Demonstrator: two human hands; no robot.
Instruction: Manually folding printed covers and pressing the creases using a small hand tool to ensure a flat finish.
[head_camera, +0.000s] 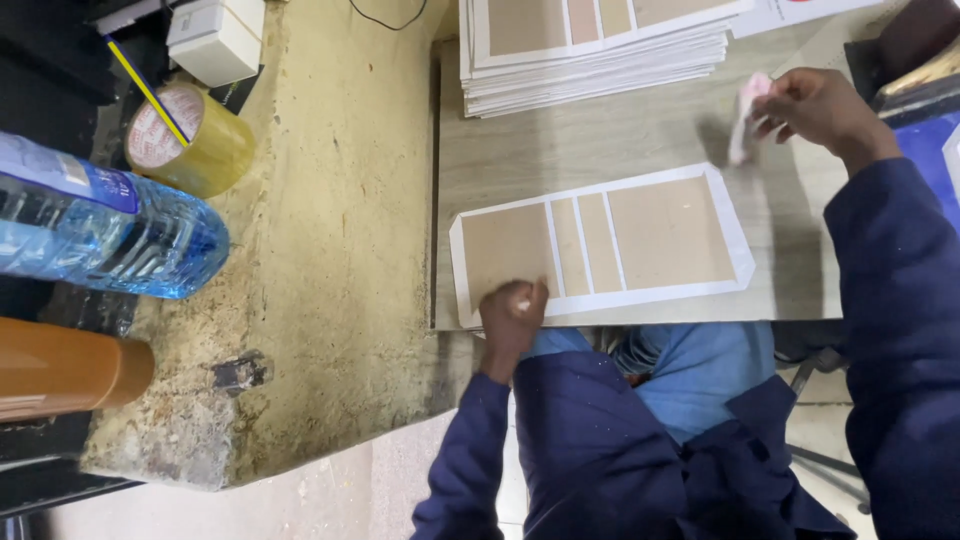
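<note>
Fingers of the left hand (513, 312) are curled down and press on the near left corner of the flat cover blank, brown cardboard panels mounted on a white paper sheet with clipped corners (600, 245), pinning it rather than gripping it. That blank lies on the pale wood-grain tabletop (600, 135), close to its near edge, its long side running left to right.

Fingers of the right hand (822, 105) are closed around a small pink-and-white cloth wad (746, 118), held above the tabletop just beyond the blank's far right corner; whether the wad touches the wood I cannot tell.

Judging from this, the step in hand looks like wiping or smoothing the blank while it is held steady. A next move would call for the wad coming down flat on the cardboard panels and running across them with the left hand keeping the corner from sliding.

Farther off, a stack of similar white-and-brown blanks (600, 50) sits at the far edge. To the left, on a rough, stained concrete ledge (330, 250), stand a roll of yellowish packing tape (190, 140), a clear blue-tinted plastic water bottle lying on its side (100, 230) and a brown cylindrical container (65, 365).
</note>
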